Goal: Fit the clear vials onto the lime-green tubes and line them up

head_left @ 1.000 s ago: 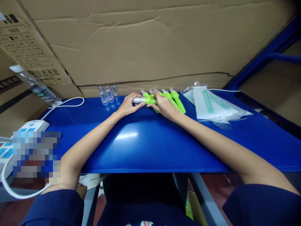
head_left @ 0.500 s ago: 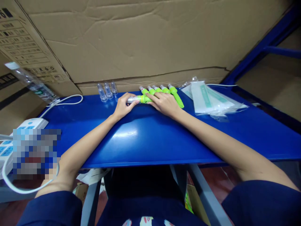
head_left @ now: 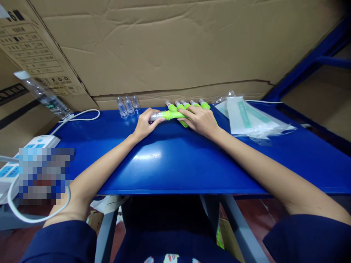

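While both forearms stretch out over it, the blue table (head_left: 175, 164) carries everything in view, with a wall of cardboard boxes (head_left: 164, 47) standing just beyond the fingertips. Off to the outer side of the right hand's fingers lies a heap of clear plastic pouches (head_left: 249, 118) with green print, near but not touching. Well out past the left hand's fingers, at the table's far corner, a white power strip (head_left: 33, 146) sits with its cord looping along the edge, and a plastic water bottle (head_left: 44, 95) leans above it.

The right hand (head_left: 201, 120) lies flat, fingers spread narrowly over a row of lime-green pens (head_left: 192, 105) whose tips poke out beyond its fingertips. The left hand (head_left: 144, 124) pinches the clear end of one green pen (head_left: 167, 115), which lies crosswise between the two hands; the right fingers rest on its green barrel. Just beyond the left fingertips stand three small clear caps (head_left: 128, 106), apart from them.
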Demonstrator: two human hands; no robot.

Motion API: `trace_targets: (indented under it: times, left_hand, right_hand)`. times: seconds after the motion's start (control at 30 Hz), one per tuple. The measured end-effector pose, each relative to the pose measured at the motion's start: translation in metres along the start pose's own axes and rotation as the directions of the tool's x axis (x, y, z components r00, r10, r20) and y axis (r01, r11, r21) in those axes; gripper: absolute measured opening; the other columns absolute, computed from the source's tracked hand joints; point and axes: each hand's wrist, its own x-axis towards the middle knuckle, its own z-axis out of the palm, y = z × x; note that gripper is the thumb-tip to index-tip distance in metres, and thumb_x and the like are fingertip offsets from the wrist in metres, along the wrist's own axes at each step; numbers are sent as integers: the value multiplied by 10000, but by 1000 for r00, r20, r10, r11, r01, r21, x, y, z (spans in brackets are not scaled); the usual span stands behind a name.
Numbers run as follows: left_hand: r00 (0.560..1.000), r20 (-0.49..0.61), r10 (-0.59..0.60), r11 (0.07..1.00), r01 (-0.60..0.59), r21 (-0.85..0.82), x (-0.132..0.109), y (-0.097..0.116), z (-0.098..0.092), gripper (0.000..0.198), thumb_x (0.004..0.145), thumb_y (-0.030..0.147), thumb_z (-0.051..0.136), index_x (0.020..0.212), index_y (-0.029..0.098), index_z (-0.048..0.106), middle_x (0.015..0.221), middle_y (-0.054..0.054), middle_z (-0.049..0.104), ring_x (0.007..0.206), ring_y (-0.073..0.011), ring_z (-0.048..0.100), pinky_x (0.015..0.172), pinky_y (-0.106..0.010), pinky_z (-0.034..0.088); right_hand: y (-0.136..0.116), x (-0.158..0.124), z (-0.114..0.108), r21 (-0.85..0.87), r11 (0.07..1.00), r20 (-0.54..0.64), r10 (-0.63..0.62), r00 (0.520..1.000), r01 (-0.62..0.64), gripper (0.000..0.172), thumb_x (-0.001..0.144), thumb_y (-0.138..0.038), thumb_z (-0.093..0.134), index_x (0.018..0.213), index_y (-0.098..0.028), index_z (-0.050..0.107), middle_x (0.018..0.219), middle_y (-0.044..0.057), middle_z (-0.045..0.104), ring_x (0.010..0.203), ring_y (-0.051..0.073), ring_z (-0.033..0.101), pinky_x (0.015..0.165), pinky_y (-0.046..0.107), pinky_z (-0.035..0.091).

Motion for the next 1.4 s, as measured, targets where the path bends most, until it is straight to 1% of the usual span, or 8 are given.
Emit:
trace_targets:
  times: [0.37, 0.57, 0.73, 0.87, 1.0, 1.13, 1.27, 1.4]
  left_hand:
    - [987, 70, 147, 989, -148, 15, -1, 6, -4, 524, 923, 580, 621, 1216, 147, 660, 1105, -133, 701, 1004, -237, 677, 893, -392, 565]
    - [990, 6, -141, 982, 141, -127, 2, 3, 2, 444, 911, 577, 630, 994, 150, 714, 989, -93, 745, 884, -200, 687, 808, -316, 530]
    - [912, 53, -406, 875, 405, -264, 3, -10, 0, 539, 833, 695, 634, 890, 164, 709, 698, -24, 663, 649, -147, 590, 638, -270, 452]
    - [871, 119, -477, 815, 489, -312, 3, -13, -4, 569, 804, 729, 638, 867, 166, 697, 578, 17, 563, 549, -123, 508, 561, -253, 395]
    - [918, 77, -389, 898, 396, -191, 0, -6, -5, 516, 868, 661, 611, 910, 155, 705, 771, -38, 693, 691, -154, 600, 657, -267, 456]
    - [990, -2, -141, 989, 141, -48, 0, -4, -7, 499, 922, 627, 579, 975, 147, 703, 940, -90, 727, 852, -202, 664, 797, -324, 522]
    - [999, 5, 37, 996, -37, 76, 1, -10, -13, 520, 926, 642, 568, 1092, 165, 689, 997, -109, 717, 941, -239, 678, 873, -390, 544]
    - [999, 8, 53, 994, -54, 92, 2, -15, -13, 557, 916, 653, 572, 1162, 165, 679, 1017, -112, 709, 960, -242, 670, 898, -410, 540]
  right_hand:
    - [10, 0, 7, 408, 903, 187, 61, 980, -134, 506, 1007, -568, 438, 1159, -208, 761, 918, 101, 764, 769, 277, 681, 732, 441, 507]
    - [16, 5, 8, 401, 916, 16, 19, 1000, -24, 623, 933, -593, 591, 1363, -142, 571, 1207, 178, 677, 1045, 332, 664, 878, 480, 521]
    - [28, 1, 14, 298, 951, -102, -59, 993, 87, 494, 1003, -500, 508, 1330, -132, 546, 1218, 209, 653, 1114, 333, 647, 935, 488, 520]
    - [35, -2, 19, 240, 965, -170, -66, 983, 106, 383, 1043, -436, 430, 1236, -157, 607, 1138, 186, 707, 1052, 311, 683, 901, 463, 541]
    - [35, -5, 19, 276, 955, -191, -55, 980, 107, 373, 1033, -411, 424, 1193, -159, 647, 1123, 178, 734, 1042, 297, 701, 887, 440, 544]
    - [26, -7, 23, 355, 934, -153, 112, 982, -51, 467, 1015, -489, 382, 1107, -154, 694, 1057, 168, 747, 904, 289, 705, 786, 426, 538]
    - [18, -7, 30, 490, 838, -20, 288, 957, -242, 631, 1008, -637, 310, 935, -163, 720, 724, 83, 680, 594, 218, 582, 601, 377, 471]
    - [23, -3, 26, 549, 795, 75, 261, 962, -259, 732, 986, -753, 250, 751, -186, 650, 608, 48, 569, 573, 185, 513, 588, 353, 439]
